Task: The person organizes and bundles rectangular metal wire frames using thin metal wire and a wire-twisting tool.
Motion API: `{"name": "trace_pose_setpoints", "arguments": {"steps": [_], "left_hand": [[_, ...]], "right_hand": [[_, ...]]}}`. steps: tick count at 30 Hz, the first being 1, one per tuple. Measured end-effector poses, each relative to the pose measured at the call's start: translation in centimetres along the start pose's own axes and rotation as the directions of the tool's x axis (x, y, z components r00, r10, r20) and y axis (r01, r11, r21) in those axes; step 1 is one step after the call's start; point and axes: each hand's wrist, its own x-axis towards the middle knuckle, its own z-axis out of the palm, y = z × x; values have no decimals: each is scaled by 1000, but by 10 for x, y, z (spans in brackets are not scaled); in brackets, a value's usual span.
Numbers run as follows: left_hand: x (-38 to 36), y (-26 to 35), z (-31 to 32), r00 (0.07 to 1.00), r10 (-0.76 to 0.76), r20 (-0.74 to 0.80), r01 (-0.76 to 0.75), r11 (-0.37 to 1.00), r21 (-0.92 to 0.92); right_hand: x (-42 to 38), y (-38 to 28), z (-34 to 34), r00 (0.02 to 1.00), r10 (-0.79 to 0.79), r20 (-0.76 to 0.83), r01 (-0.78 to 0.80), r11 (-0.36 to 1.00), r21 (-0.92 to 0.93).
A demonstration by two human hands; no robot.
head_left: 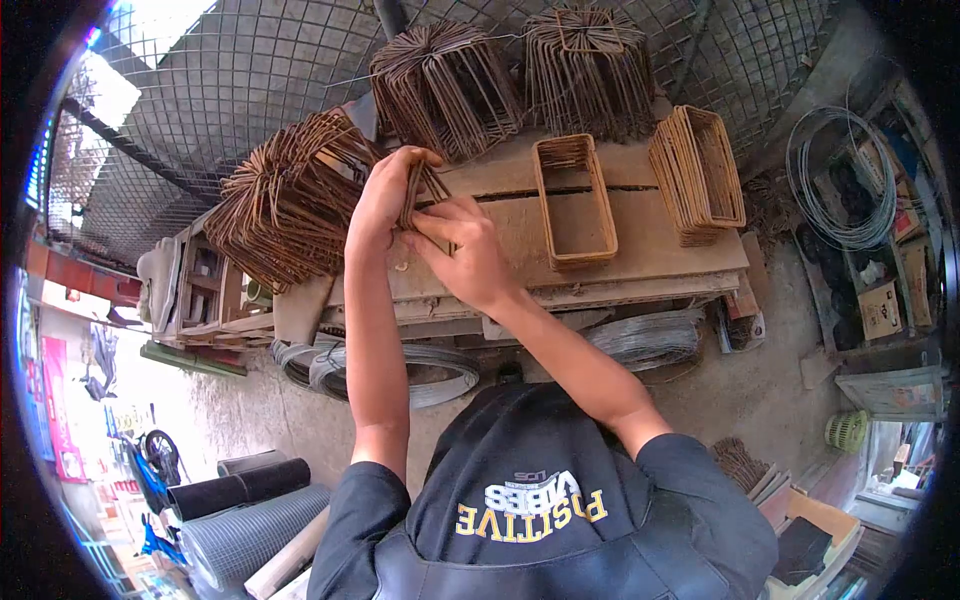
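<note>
Over the left half of the wooden workbench (490,250), my left hand (385,195) is closed around the upright side of a small bunch of rusty rebar stirrups (413,190). My right hand (465,248) is closed too, its thumb and fingers pinching the same bunch lower down. Palms and fingers cover part of it, so how many rods are in it cannot be made out. Just left of my left hand leans a fanned pile of stirrups (285,195). To the right, a neat rectangular stack of stirrups (578,200) lies flat on the boards.
Two bundles of stirrups, one left (445,85) and one right (588,75), stand against the wire mesh (280,50). Another stack (700,175) sits at the bench's right end. Wire coils (645,340) lie underneath; a looped wire coil (845,180) hangs right. Mesh rolls (255,530) lie lower left.
</note>
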Motion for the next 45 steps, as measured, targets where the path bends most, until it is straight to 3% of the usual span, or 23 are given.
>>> {"name": "trace_pose_setpoints", "arguments": {"steps": [7, 13, 17, 23, 25, 28, 32, 34, 36, 37, 45], "left_hand": [[-5, 4, 6, 994, 40, -103, -37, 999, 28], [-7, 4, 2, 989, 149, -14, -147, 984, 103], [1, 0, 3, 999, 34, -11, -33, 995, 90], [3, -3, 6, 995, 95, 6, -95, 994, 61], [0, 2, 6, 990, 144, -5, -142, 979, 149], [-1, 6, 5, 997, 79, 5, -79, 984, 160], [0, 1, 1, 999, 48, 4, -49, 997, 58], [5, -4, -5, 993, 118, 27, -120, 992, 49], [-4, 11, -4, 999, 32, -1, -31, 991, 129], [-2, 7, -7, 1000, 25, 5, -26, 997, 79], [3, -4, -30, 996, 66, 67, -75, 988, 136]], "right_hand": [[3, 6, -1, 1000, -19, -25, 19, 1000, 11], [1, 13, -7, 997, -10, 80, 14, 999, -41], [-6, 17, -4, 994, 62, 85, -63, 998, 3], [-12, 4, -23, 994, 82, 73, -78, 996, -47], [-21, -1, -37, 989, 122, 79, -119, 992, -46], [-36, -2, -70, 993, 119, -24, -121, 987, -101], [-48, -2, -117, 933, 257, -251, -313, 925, -215], [-56, 9, -135, 901, 262, -346, -384, 854, -352], [-62, 18, -147, 875, 275, -397, -445, 779, -441], [-66, 22, -150, 874, 276, -400, -448, 776, -444], [-73, 37, -149, 762, 479, -436, -647, 599, -472]]}}
